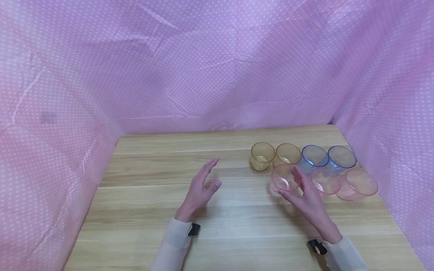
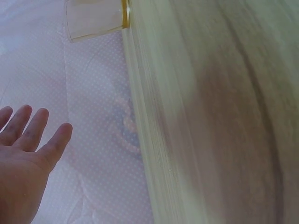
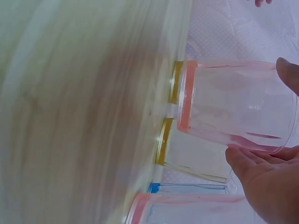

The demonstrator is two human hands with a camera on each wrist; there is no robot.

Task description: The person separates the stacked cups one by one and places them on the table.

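Observation:
My right hand grips a clear pink cup, thumb on one side near the rim and fingers on the other. In the right wrist view the cup's pink base shows clear of the wooden tabletop. Just behind it are two yellow cups, the left one and the right one. To the right of the held cup stands another pink cup, beside my fingers. My left hand hovers over the table, holding nothing, its thumb spread from the fingers.
Two blue cups, one inner and one outer, continue the back row to the right. A further pink cup is at the right end of the front row. Pink dotted cloth surrounds the wooden table.

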